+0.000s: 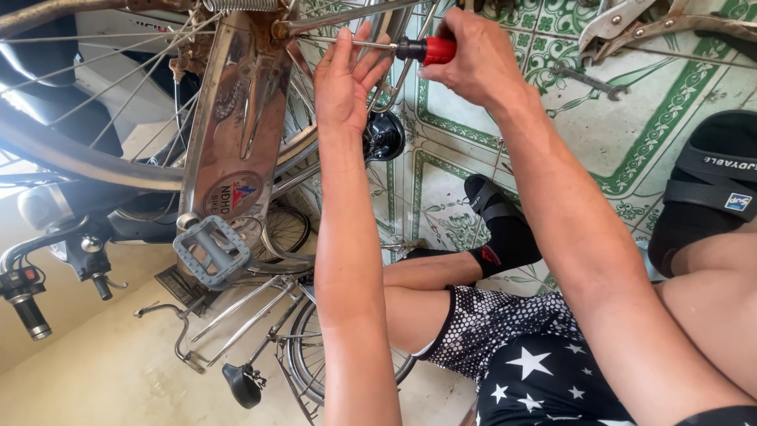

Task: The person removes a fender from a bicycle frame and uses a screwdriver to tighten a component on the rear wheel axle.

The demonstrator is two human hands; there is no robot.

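My right hand (471,59) grips the red and black handle of a screwdriver (430,50). Its thin shaft runs left to a rusty bolt (278,31) at the top of a bicycle's steel chain guard (236,118). My left hand (344,72) is flat with fingers apart, resting against the shaft and the frame just under it. The bicycle stands upside down in front of me, its rear wheel (95,150) to the left.
A grey pedal (211,251) sticks out below the chain guard. Locking pliers (631,24) and a wrench (590,81) lie on the green patterned tile floor at top right. A second bicycle (260,339) lies further off. My legs and black sandals fill the lower right.
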